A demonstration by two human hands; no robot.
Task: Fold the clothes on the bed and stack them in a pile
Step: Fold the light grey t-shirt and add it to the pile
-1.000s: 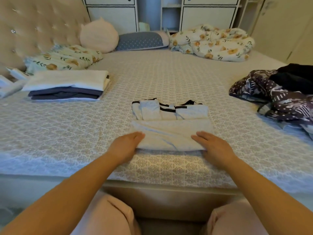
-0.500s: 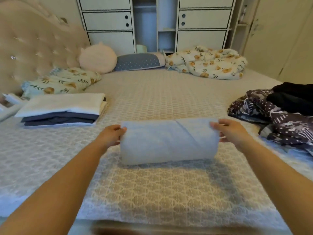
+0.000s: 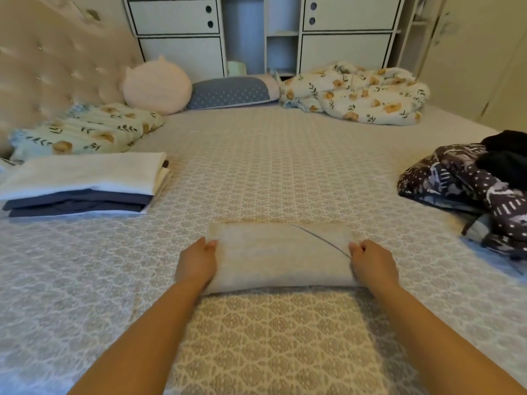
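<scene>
garment (image 3: pixel 281 256): pale, folded to a compact rectangle, lying flat on the bed (image 3: pixel 273 172) near the front edge, centre.
left hand (image 3: pixel 196 262): at the garment's left end, fingers curled round that end, thumb on top; gripping it.
right hand (image 3: pixel 373 263): at the right end, fingers curled, pinching the cloth by a diagonal flap edge.
step: judged as last fold done, about to lift and carry to the pile.
pile (image 3: pixel 82 185): left, well apart from the garment; white piece on top, dark ones under, near-side edges slightly uneven.
unfolded heap (image 3: pixel 470 192): right edge of bed, dark patterned cloth with a black piece on it; still to fold, so the task is partway.
risk 1: flap under the right hand looks loose; lifting by the ends only could let the middle sag and the fold open.
risk 2: setting it down off-square on the uneven pile could make the stack lean or slide.
risk 3: uneven grip between the hands could twist the layers.
background: pillows (image 3: pixel 85 132), round cushion (image 3: pixel 156 85), floral quilt (image 3: pixel 356 92), cabinets (image 3: pixel 176 32).
</scene>
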